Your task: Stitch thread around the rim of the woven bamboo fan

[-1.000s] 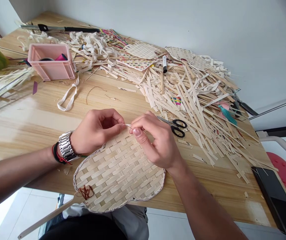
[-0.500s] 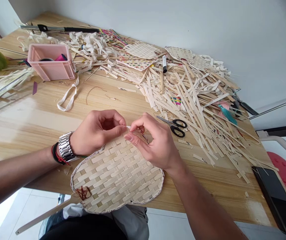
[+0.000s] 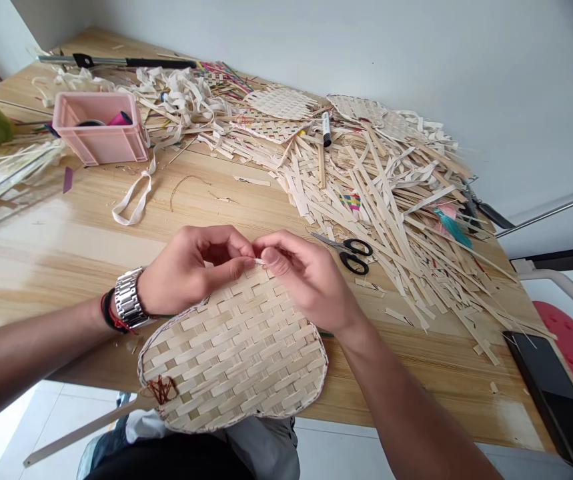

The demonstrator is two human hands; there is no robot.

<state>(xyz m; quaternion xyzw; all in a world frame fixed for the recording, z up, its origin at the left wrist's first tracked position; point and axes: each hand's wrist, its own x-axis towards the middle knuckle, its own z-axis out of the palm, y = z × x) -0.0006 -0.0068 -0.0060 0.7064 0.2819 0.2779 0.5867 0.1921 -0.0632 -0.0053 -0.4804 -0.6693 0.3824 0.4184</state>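
A woven bamboo fan (image 3: 231, 360) with a pale wooden handle (image 3: 81, 430) lies at the table's near edge, partly over my lap. My left hand (image 3: 186, 270), with a metal watch and dark cords on the wrist, pinches the fan's far rim. My right hand (image 3: 306, 283) pinches the same spot on the rim, its fingertips meeting those of the left hand. A red-brown thread binding (image 3: 161, 389) sits where the handle joins the fan. Whether a thread or needle lies between the fingers I cannot make out.
Black-handled scissors (image 3: 349, 252) lie just right of my hands. A big heap of bamboo strips (image 3: 391, 213) covers the table's far right. A pink bin (image 3: 99, 127), a black marker (image 3: 325, 128) and woven pieces (image 3: 281, 103) are at the back. A dark phone (image 3: 551, 393) lies at right.
My right hand has come in closer to the left hand, fingers closing on the rim. The fan has shifted slightly left and toward me.
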